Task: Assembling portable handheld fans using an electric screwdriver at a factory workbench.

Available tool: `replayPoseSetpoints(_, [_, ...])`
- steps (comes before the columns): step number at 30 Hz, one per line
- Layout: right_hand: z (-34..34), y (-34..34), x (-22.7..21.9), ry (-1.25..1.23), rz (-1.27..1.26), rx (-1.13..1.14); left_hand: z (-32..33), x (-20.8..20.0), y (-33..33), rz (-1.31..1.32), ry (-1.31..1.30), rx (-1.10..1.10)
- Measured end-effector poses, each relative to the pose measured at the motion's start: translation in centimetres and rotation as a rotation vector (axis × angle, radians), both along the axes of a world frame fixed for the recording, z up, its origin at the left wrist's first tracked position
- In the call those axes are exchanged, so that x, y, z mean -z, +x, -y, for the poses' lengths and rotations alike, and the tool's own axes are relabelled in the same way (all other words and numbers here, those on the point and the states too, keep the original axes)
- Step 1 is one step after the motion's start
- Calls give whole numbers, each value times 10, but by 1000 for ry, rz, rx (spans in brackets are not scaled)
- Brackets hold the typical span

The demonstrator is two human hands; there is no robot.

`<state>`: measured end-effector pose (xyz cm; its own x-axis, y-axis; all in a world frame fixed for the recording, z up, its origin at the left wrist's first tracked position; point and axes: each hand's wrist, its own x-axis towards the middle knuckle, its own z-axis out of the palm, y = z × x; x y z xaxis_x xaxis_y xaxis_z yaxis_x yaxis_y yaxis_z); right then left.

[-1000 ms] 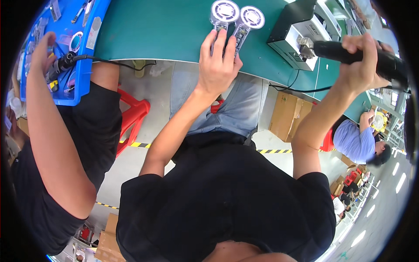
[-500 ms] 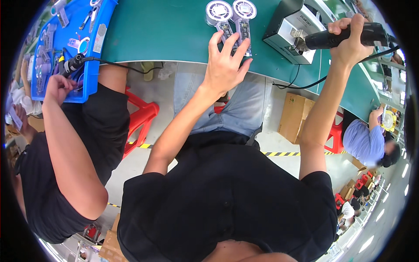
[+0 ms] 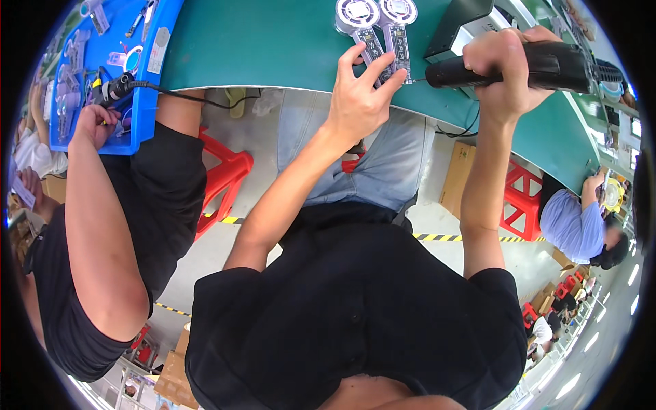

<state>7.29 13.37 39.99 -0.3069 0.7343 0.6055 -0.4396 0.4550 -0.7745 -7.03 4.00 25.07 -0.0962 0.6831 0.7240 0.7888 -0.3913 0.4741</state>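
Two handheld fans (image 3: 358, 12) with round heads lie side by side on the green table, their handles toward me and circuit boards showing. My left hand (image 3: 359, 102) grips the handle of the left one, its fingertips on both sides of the boards. The second fan (image 3: 398, 42) touches it on the right. My right hand (image 3: 507, 75) is wrapped round a black electric screwdriver (image 3: 560, 65), held nearly level. Its thin bit points left, close to the lower end of the right fan's handle. Whether the bit touches is too small to tell.
A black and silver box-shaped machine (image 3: 456, 34) stands behind the screwdriver. At left, a co-worker's hand (image 3: 94, 126) works over a blue tray (image 3: 158, 51) of fan parts, a black corded tool beside it. Red stools (image 3: 229, 171) and a cardboard box (image 3: 456, 179) stand below.
My right hand has brought the screwdriver left, away from the machine's front, to the fans' handle ends. My left hand's fingers have drawn in round the left handle.
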Motion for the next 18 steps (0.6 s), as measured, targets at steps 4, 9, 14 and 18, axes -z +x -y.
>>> replayPoseSetpoints(4, [2, -6, 1, 15, 5, 38, -1, 1, 3, -11, -9, -14])
replayPoseSetpoints(9, [4, -8, 6, 46, 49, 59, -1, 1, 3, -11, -8, -14])
replayPoseSetpoints(14, [16, -8, 12, 95, 50, 46, -1, 2, 3, -17, -7, -25])
replayPoseSetpoints(18, [13, 0, 14, 119, 27, -4, -1, 1, 4, -8, 0, -25])
